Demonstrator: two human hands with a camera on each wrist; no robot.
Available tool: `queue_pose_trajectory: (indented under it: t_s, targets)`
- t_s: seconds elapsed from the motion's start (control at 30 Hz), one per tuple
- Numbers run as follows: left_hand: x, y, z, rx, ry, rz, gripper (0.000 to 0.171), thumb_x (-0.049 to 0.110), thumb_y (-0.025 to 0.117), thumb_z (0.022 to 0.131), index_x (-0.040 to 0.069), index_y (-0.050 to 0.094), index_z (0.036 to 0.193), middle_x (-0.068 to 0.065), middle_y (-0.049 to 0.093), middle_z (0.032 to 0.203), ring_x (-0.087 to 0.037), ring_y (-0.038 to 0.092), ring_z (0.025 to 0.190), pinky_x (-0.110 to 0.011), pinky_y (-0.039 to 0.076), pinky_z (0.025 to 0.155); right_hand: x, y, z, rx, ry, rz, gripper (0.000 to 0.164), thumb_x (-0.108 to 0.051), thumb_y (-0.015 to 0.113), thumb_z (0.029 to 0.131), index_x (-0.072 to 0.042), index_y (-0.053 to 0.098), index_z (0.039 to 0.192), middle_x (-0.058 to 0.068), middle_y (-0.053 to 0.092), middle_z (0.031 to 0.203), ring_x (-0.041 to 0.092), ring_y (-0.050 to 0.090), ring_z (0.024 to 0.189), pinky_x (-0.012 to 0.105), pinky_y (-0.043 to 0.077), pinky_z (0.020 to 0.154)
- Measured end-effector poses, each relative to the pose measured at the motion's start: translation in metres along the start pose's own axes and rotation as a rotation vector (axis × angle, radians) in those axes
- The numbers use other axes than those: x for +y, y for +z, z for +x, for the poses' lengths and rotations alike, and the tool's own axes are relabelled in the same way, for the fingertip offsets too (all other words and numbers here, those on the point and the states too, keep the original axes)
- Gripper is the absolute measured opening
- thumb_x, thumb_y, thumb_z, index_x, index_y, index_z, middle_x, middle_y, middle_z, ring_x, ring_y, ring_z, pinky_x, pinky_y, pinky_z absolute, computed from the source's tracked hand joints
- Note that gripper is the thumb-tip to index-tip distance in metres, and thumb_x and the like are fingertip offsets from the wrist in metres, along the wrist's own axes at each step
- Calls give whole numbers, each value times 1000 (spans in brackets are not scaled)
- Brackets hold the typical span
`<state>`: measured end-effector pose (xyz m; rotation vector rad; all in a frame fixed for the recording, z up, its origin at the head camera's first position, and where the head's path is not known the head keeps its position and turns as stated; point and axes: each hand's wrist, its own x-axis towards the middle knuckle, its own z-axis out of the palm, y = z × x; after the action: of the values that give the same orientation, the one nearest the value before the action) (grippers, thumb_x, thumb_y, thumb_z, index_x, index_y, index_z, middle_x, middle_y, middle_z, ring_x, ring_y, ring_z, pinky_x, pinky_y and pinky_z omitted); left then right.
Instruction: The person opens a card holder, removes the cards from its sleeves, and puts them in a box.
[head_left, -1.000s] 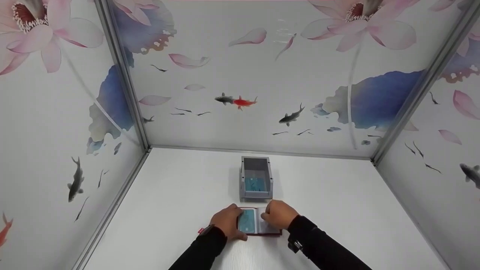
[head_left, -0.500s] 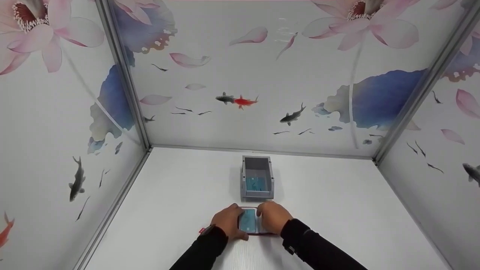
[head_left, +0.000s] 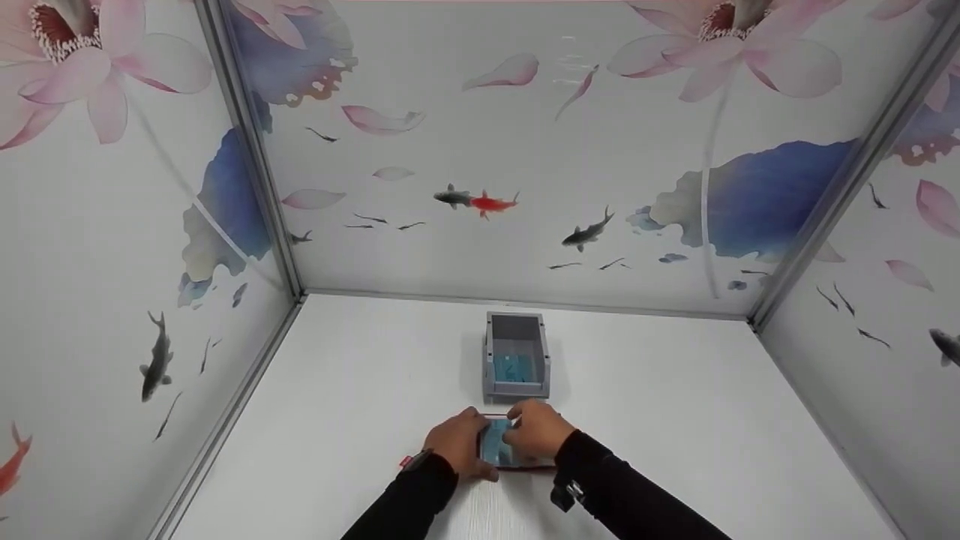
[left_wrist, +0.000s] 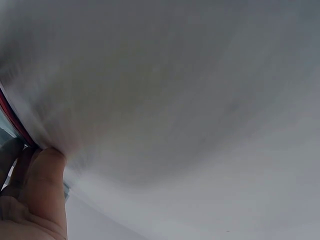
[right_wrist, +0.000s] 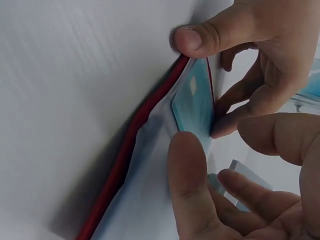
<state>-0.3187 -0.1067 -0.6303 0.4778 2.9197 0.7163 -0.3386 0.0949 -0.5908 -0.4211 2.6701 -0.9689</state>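
Note:
A small red-covered card holder [right_wrist: 124, 150] lies spread on the white table, with clear pockets inside. A teal card [right_wrist: 197, 97] with a chip sits in its left side. My left hand [head_left: 456, 442] grips the holder's left end, thumb at the near edge and fingers at the far edge. Over the right part of the holder is my right hand [head_left: 544, 431], close to the card's right edge. In the right wrist view its thumb and fingers are spread, the thumb at the card's edge; whether it touches is hard to tell. The left wrist view is mostly blurred.
Just beyond the holder stands a grey bin [head_left: 517, 391] with teal cards [head_left: 514, 369] in it. White panels printed with flowers and fish enclose the white table [head_left: 375, 390] at the back and both sides.
My right hand has shifted left across the holder, from its right page to the teal card's edge. The left hand keeps its hold, and the bin stays put.

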Motion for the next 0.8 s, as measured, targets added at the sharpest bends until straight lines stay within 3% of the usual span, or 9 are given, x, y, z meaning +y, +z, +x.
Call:
queue_pose_trajectory:
  t_s: [0.1, 0.17, 0.3, 0.4, 0.5, 0.63, 0.8]
  targets:
    - [1, 0, 0, 6, 5, -13, 80, 40, 111, 71, 10, 78, 137, -2, 73, 121, -20, 74, 110, -43, 63, 100, -2, 0, 2, -6, 38, 14, 56, -16, 81, 93, 12, 70, 140, 23, 81, 125, 27, 79, 87, 47, 67, 83]
    - [1, 0, -1, 19, 16, -14, 77, 38, 112, 70, 9, 79, 133, -1, 73, 118, -19, 73, 106, -43, 63, 97, -1, 0, 4, -5, 73, 38, 63, -21, 80, 93, 12, 67, 145, 24, 78, 135, 23, 77, 90, 43, 66, 84]
    - [0, -1, -2, 30, 17, -14, 75, 36, 113, 68, 9, 79, 129, 0, 72, 114, -16, 71, 99, -40, 63, 93, 4, 0, 7, -20, 173, 221, 70, -25, 77, 96, 14, 60, 152, 23, 82, 124, 23, 80, 92, 39, 68, 80]
    - [0, -2, -2, 29, 8, -12, 76, 37, 114, 67, 9, 79, 129, 1, 72, 112, -15, 70, 97, -40, 63, 92, 9, -1, 6, -38, 223, 369, 60, -24, 75, 97, 13, 68, 144, 21, 85, 110, 23, 82, 81, 35, 67, 69]
    - [0, -1, -1, 29, 8, 1, 79, 39, 113, 67, 10, 78, 131, 2, 71, 111, -14, 69, 96, -39, 63, 92, 12, -2, 5, -65, 237, 459, 43, -20, 73, 98, 9, 77, 128, 20, 84, 111, 16, 76, 70, 29, 63, 63]
    - [-1, 2, 1, 34, 17, 19, 82, 42, 113, 67, 11, 78, 134, 2, 71, 111, -13, 68, 95, -38, 62, 91, 13, -2, 5, -69, 241, 465, 31, -15, 70, 98, 7, 81, 116, 18, 84, 99, 10, 67, 59, 22, 56, 57]
    - [-1, 2, 1, 40, 26, 29, 84, 42, 113, 66, 11, 77, 136, 2, 71, 112, -13, 68, 96, -38, 62, 90, 12, 0, 8, -34, 224, 346, 22, -10, 70, 96, 5, 84, 103, 4, 76, 67, 8, 61, 51, 20, 49, 50]
